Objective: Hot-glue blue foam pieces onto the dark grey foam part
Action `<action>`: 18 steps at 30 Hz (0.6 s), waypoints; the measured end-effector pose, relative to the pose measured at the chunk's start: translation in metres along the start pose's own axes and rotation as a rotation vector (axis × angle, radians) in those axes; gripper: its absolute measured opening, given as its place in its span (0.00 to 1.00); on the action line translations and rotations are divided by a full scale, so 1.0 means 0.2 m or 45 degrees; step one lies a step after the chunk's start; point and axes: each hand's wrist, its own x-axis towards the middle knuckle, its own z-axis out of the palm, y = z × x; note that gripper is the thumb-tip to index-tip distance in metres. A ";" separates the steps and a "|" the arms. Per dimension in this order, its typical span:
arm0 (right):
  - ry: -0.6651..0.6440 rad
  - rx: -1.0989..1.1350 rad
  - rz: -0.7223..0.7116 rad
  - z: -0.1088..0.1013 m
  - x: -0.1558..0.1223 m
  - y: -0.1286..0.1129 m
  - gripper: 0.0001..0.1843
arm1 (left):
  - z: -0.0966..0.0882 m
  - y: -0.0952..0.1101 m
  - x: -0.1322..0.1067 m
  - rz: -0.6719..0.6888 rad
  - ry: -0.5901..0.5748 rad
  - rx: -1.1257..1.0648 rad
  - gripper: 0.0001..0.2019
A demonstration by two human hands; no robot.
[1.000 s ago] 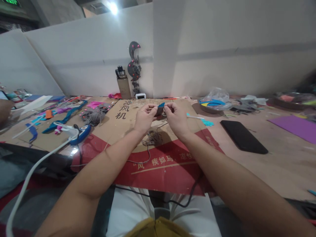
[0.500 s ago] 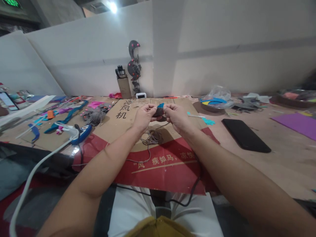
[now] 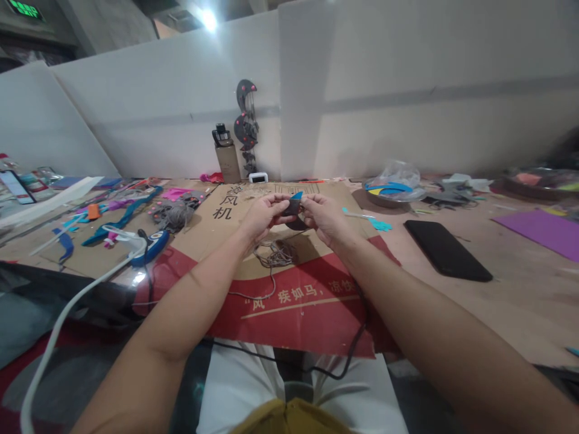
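Over a flattened cardboard sheet (image 3: 289,325), both of my hands meet at a small dark piece with a blue tip (image 3: 294,205). The fingers of my left hand (image 3: 266,214) are closed on its left side. My right hand (image 3: 320,217) pinches at its right edge; whether those fingertips grip the piece or something finer on it is too small to see. A loose tangle of grey cord (image 3: 277,253) lies on the cardboard just below my hands, with one strand running off to the left.
Left of the cardboard are a blue-and-white tool with a white cable (image 3: 154,247) and a grey yarn bundle (image 3: 177,214). A bottle (image 3: 227,157) stands by the wall. On the right lie a black phone-like slab (image 3: 447,250), a purple sheet (image 3: 543,232) and a bowl (image 3: 389,196).
The dark piece has tilted slightly, so more of its dark face shows between my fingers. My hands stay in nearly the same place; the view has shifted a little.
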 end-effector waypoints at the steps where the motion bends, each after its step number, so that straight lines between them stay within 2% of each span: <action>1: 0.003 -0.004 -0.002 0.00 0.00 0.00 0.12 | 0.00 0.00 0.00 0.002 -0.009 0.006 0.09; 6: -0.007 -0.033 -0.036 0.00 0.01 0.02 0.13 | 0.00 -0.01 0.00 0.008 0.066 0.067 0.05; 9: 0.074 -0.125 -0.105 0.02 0.01 0.05 0.12 | 0.02 -0.03 0.00 0.046 0.196 0.179 0.05; 11: 0.178 -0.212 -0.174 0.03 0.01 0.08 0.12 | 0.04 -0.04 0.00 0.162 0.342 0.329 0.05; 13: 0.269 -0.274 -0.228 0.04 0.02 0.10 0.12 | 0.05 -0.05 0.00 0.353 0.467 0.588 0.06; 16: 0.339 -0.316 -0.274 0.04 0.03 0.11 0.12 | 0.07 -0.06 -0.01 0.609 0.497 0.971 0.07; 18: 0.344 -0.341 -0.301 0.04 0.03 0.12 0.13 | 0.07 -0.06 -0.01 0.664 0.461 1.060 0.09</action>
